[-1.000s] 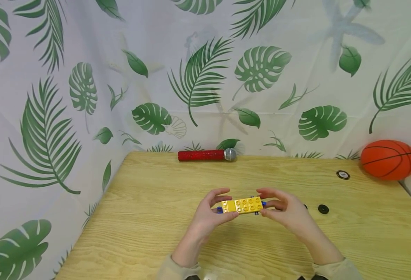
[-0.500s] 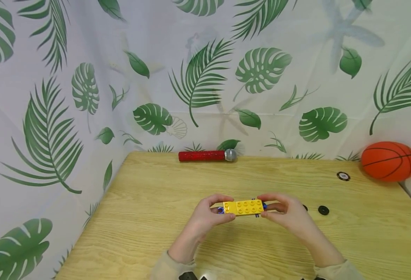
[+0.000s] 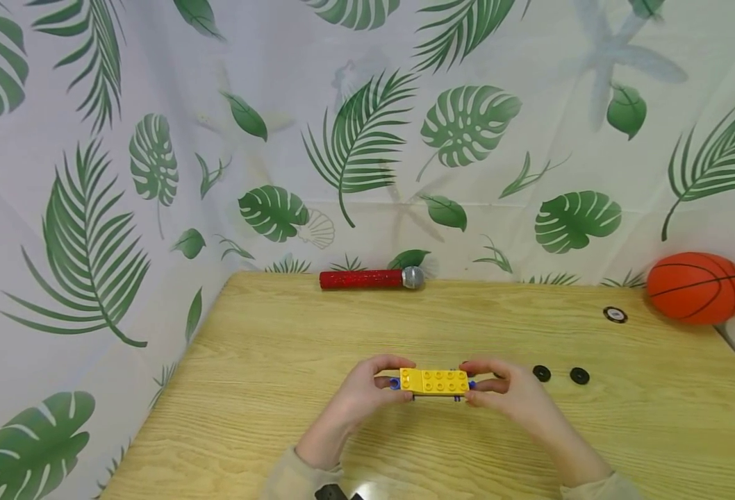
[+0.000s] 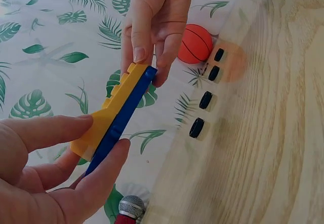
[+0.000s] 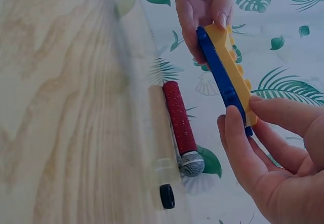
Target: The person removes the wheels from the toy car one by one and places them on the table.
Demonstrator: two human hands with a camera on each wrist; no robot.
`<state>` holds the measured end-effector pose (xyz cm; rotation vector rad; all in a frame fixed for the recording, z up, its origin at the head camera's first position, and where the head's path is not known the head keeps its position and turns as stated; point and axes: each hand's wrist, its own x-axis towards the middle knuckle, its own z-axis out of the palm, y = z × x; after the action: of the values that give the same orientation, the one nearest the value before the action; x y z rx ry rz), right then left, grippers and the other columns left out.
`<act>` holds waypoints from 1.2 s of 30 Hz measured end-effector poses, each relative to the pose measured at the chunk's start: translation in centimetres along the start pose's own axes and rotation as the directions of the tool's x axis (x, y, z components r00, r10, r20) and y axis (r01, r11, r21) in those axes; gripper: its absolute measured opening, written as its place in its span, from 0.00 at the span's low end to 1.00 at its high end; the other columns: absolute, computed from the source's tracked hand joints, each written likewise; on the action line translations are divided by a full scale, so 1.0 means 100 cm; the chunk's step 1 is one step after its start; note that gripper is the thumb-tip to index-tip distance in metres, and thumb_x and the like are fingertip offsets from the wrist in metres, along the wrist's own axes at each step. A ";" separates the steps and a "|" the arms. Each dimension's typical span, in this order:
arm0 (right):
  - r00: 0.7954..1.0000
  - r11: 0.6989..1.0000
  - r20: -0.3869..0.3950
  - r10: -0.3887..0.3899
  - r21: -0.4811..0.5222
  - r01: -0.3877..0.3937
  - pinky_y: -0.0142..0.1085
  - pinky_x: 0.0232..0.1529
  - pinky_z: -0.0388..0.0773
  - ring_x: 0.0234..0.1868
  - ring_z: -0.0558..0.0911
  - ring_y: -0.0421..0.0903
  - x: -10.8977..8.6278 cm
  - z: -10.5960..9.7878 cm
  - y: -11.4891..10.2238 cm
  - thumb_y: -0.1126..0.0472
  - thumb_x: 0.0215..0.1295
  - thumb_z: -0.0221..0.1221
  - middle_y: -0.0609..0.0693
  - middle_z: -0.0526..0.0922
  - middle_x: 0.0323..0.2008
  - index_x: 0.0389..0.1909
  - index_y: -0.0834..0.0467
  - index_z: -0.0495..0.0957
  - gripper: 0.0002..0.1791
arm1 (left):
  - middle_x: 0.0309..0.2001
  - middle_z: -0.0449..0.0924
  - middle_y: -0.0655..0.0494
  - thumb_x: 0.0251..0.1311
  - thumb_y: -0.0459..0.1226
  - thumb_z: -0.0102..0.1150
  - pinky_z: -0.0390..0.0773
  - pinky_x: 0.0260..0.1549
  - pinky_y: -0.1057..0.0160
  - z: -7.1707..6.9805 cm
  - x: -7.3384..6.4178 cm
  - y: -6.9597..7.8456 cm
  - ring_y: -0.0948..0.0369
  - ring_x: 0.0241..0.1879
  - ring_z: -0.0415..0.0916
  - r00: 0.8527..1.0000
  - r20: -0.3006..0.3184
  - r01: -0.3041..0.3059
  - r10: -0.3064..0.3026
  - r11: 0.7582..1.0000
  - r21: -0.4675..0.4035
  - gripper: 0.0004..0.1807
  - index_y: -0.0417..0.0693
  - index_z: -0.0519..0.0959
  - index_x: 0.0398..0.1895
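Observation:
A toy vehicle base [image 3: 436, 382] of yellow studded bricks on a blue chassis is held up over the table by both hands. My left hand [image 3: 367, 389] pinches its left end, next to a blue ring-shaped hitch [image 3: 395, 383]. At the right end my right hand [image 3: 505, 389] pinches it between thumb and fingers. The left wrist view shows the yellow top [image 4: 96, 133] and blue chassis [image 4: 124, 112] edge-on. Small axle stubs stick out along its sides. Small black wheels [image 3: 542, 373] lie right of my right hand; one is partly hidden behind it.
A red microphone [image 3: 367, 279] with a silver head lies at the table's back edge. An orange basketball [image 3: 699, 287] sits at the back right corner, near a black-and-white chip [image 3: 615, 314]. Leaf-printed cloth [image 3: 355, 139] hangs behind the wooden table [image 3: 249, 417].
Both hands have brought the toy base slightly nearer the person and turned it more level. The wheel beside the right hand shows more fully.

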<state>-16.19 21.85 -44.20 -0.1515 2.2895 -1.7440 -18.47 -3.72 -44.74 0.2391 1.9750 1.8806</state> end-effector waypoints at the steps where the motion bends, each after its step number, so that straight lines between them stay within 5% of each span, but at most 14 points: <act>1: 1.000 1.000 0.001 0.007 0.003 -0.007 0.40 0.46 0.86 0.48 0.85 0.49 0.000 0.001 0.001 0.68 0.63 0.64 0.68 0.71 0.64 0.63 0.70 0.71 0.28 | 0.56 0.77 0.47 0.56 0.22 0.64 0.84 0.43 0.64 0.000 0.000 -0.001 0.57 0.47 0.80 1.000 -0.001 0.004 -0.004 1.000 0.019 0.22 0.37 0.78 0.55; 9: 0.995 0.995 -0.049 0.082 -0.046 -0.085 0.43 0.40 0.87 0.45 0.86 0.51 0.001 0.006 0.009 0.68 0.60 0.67 0.68 0.73 0.63 0.61 0.68 0.74 0.27 | 0.54 0.79 0.50 0.54 0.25 0.68 0.83 0.43 0.62 -0.001 0.004 -0.008 0.56 0.47 0.79 0.999 -0.035 -0.015 0.022 0.984 0.176 0.20 0.46 0.82 0.51; 17: 0.993 0.993 -0.038 0.109 -0.051 -0.111 0.43 0.38 0.87 0.44 0.86 0.50 0.004 0.008 0.018 0.69 0.59 0.67 0.67 0.75 0.60 0.58 0.67 0.75 0.25 | 0.54 0.82 0.51 0.53 0.28 0.71 0.81 0.52 0.53 0.000 0.005 -0.010 0.52 0.51 0.80 0.998 -0.041 -0.035 0.055 0.927 0.374 0.19 0.51 0.83 0.49; 36: 0.996 0.985 -0.028 0.085 -0.148 -0.088 0.38 0.31 0.86 0.39 0.86 0.47 0.004 0.015 0.038 0.70 0.53 0.70 0.65 0.79 0.53 0.51 0.65 0.79 0.22 | 0.46 0.85 0.55 0.49 0.29 0.74 0.81 0.43 0.61 0.006 0.002 -0.021 0.59 0.43 0.80 0.997 -0.015 -0.058 0.082 0.819 0.571 0.19 0.50 0.83 0.46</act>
<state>-15.90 21.43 -48.21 -0.0603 2.4038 -1.5396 -18.12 -3.26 -46.84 0.4489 2.5481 1.2794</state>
